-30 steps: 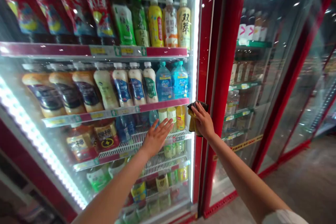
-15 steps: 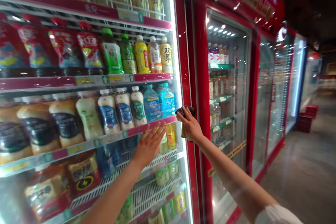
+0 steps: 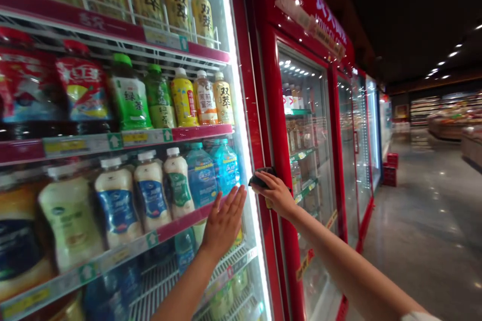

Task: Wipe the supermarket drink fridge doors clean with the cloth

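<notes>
My left hand (image 3: 225, 218) lies flat with its fingers stretched out against the glass door of a lit drinks fridge, in front of a pink shelf edge (image 3: 188, 217). It holds nothing. Farther right, my right hand (image 3: 276, 191) presses a dark cloth (image 3: 259, 178) against the red door frame (image 3: 250, 110); part of the cloth is hidden under the palm. Behind the glass near my left hand stand blue bottles (image 3: 202, 173) and a white bottle with a green label (image 3: 178, 183).
More red fridges (image 3: 301, 25) with glass doors run away to the right. Red boxes (image 3: 389, 169) stand on the grey floor (image 3: 417, 220) beside them. Store displays (image 3: 448, 115) show far back at the right.
The view has turned right and come closer to the glass. My left hand has shifted toward the door's right edge, nearer my right hand, which stays on the cloth at the frame.
</notes>
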`<move>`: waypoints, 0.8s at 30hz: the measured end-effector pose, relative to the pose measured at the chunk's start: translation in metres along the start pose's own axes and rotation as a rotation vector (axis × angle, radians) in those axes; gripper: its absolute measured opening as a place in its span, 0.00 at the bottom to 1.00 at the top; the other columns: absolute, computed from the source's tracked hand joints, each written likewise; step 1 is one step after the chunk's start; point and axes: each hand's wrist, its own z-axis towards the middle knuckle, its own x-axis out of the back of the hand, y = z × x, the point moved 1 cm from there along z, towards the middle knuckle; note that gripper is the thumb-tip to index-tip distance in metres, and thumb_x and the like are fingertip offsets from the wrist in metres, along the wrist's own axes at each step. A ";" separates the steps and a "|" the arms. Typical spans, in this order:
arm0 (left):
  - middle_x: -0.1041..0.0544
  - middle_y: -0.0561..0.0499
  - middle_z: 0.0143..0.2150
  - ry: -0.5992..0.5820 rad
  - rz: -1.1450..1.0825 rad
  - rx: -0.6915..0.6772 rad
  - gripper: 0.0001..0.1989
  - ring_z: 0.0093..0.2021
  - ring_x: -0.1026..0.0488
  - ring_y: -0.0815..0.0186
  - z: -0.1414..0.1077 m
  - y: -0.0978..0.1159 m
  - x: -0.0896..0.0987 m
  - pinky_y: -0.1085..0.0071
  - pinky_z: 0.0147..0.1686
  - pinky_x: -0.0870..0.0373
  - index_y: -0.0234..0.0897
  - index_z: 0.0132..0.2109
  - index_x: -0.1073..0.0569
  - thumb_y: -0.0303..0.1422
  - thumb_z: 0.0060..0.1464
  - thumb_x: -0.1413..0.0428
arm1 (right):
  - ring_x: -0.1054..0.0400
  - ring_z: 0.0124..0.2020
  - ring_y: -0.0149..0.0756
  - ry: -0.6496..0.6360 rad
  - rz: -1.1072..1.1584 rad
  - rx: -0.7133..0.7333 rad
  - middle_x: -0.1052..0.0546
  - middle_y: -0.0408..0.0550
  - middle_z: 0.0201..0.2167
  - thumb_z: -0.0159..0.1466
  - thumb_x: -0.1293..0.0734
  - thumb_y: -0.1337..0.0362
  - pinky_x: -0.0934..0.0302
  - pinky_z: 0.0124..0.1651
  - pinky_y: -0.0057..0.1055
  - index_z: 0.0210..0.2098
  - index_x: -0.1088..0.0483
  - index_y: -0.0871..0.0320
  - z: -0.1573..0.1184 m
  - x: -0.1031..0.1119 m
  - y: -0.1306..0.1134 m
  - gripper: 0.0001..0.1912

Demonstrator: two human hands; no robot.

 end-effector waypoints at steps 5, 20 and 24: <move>0.51 0.47 0.77 -0.022 -0.044 -0.056 0.32 0.78 0.65 0.58 0.017 0.029 -0.020 0.53 0.76 0.77 0.34 0.71 0.37 0.32 0.60 0.48 | 0.34 0.63 0.47 -0.093 -0.114 -0.053 0.29 0.46 0.66 0.65 0.34 0.72 0.33 0.57 0.46 0.63 0.31 0.36 -0.008 0.023 0.030 0.31; 0.35 0.41 0.72 -0.118 -0.151 0.260 0.39 0.72 0.40 0.56 0.103 0.129 -0.062 0.58 0.75 0.54 0.31 0.76 0.53 0.30 0.61 0.49 | 0.37 0.63 0.48 0.036 0.125 -0.110 0.32 0.51 0.65 0.62 0.39 0.76 0.36 0.64 0.48 0.64 0.31 0.43 -0.081 0.024 0.142 0.34; 0.33 0.35 0.69 -0.140 -0.229 0.510 0.41 0.68 0.35 0.51 0.120 0.159 -0.078 0.55 0.69 0.39 0.29 0.75 0.52 0.28 0.58 0.48 | 0.40 0.67 0.46 0.058 0.182 -0.084 0.34 0.47 0.68 0.65 0.39 0.76 0.39 0.66 0.47 0.67 0.36 0.39 -0.088 0.013 0.148 0.36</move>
